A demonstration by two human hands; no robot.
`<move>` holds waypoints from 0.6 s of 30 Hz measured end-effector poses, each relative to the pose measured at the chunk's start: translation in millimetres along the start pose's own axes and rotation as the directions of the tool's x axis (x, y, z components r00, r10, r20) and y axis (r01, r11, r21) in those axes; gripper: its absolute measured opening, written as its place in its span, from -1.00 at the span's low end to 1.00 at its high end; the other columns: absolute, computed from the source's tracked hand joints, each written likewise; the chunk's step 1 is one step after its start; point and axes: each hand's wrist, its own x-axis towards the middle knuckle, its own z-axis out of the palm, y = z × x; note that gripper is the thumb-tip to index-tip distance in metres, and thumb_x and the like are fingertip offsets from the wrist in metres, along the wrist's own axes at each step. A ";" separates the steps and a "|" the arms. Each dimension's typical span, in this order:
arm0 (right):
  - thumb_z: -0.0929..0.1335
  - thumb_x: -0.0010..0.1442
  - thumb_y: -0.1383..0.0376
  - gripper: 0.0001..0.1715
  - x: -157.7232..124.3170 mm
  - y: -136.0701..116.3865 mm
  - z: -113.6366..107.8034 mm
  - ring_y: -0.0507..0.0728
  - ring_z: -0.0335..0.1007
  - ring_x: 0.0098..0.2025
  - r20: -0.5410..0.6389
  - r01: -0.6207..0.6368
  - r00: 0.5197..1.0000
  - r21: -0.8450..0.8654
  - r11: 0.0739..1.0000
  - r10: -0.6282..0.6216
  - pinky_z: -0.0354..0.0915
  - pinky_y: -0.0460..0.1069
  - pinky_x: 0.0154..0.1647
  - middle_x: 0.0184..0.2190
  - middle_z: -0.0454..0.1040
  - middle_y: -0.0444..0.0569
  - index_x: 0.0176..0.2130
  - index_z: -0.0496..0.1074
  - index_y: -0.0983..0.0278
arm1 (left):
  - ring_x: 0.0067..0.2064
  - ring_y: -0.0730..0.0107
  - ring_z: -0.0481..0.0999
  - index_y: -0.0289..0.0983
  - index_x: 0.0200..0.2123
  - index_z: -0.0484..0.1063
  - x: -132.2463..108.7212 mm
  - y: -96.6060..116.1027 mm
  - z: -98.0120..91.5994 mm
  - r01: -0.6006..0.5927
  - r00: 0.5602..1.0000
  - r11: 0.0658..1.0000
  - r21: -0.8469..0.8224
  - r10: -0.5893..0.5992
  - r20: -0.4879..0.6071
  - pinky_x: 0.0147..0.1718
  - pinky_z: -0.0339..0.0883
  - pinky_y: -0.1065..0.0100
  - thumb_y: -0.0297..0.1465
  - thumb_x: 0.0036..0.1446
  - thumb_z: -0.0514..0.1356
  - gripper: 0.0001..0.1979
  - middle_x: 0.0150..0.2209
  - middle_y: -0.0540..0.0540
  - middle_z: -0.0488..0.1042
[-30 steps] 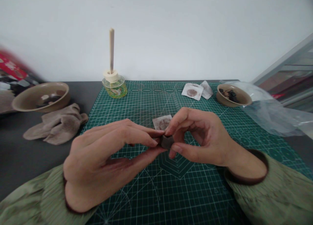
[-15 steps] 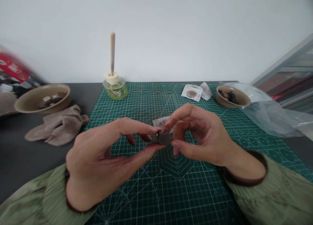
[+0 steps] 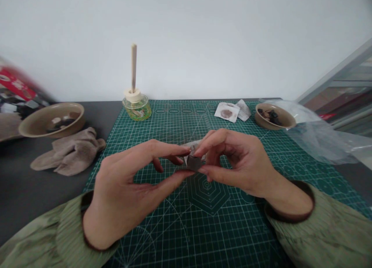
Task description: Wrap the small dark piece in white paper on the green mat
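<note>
A small, dark grey, flat, roundish piece is held up over the mat between my two hands; its exact kind is unclear. My left hand pinches its left side between thumb and index finger, the other fingers curled behind. From the right, my right hand grips it with thumb and fingertips. Just behind the fingers lies a pale, stained paper on the mat, mostly hidden by my right hand.
The green cutting mat covers the table. A reed diffuser stands at the back left, near a brown cloth and a tan bowl of dark pieces. Stained papers, another bowl and clear plastic lie right.
My right thumb and fingertips have closed further over the grey piece, which now looks tilted. My left hand has shifted slightly right.
</note>
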 end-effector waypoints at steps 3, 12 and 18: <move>0.68 0.25 0.44 -0.73 0.2 0.5 -0.1 -0.02 0.58 -0.47 -0.019 0.012 1.000 -0.029 1.000 -0.012 0.40 -0.13 -0.52 -0.27 0.74 -0.11 -0.08 0.73 0.23 | -0.34 0.32 0.78 -0.04 0.04 0.75 2.8 -0.8 1.1 0.056 0.998 0.992 -0.111 -0.056 0.009 -0.39 0.70 0.36 -0.41 0.27 0.60 -0.69 -0.20 0.05 0.84; 0.68 0.32 0.36 -0.82 0.5 -0.4 0.0 -0.03 0.56 -0.47 -0.022 0.042 0.999 -0.073 0.996 -0.044 0.40 -0.15 -0.52 -0.27 0.74 -0.09 -0.10 0.73 0.23 | -0.34 0.24 0.83 -0.05 -0.12 0.82 10.8 -5.9 -1.1 0.203 0.977 0.938 -0.281 -0.176 0.117 -0.45 0.75 0.38 -0.49 0.21 0.59 -0.77 -0.23 0.03 0.86; 0.67 0.29 0.40 -0.75 -0.2 0.8 0.7 -0.07 0.51 -0.48 -0.036 0.036 0.999 -0.087 0.996 -0.039 0.37 -0.18 -0.54 -0.23 0.77 -0.11 -0.06 0.71 0.23 | -0.33 0.35 0.81 -0.06 -0.20 0.83 13.4 -2.0 0.3 0.304 0.952 0.897 -0.321 -0.279 0.123 -0.40 0.68 0.51 -0.47 0.15 0.61 -0.80 -0.26 0.06 0.86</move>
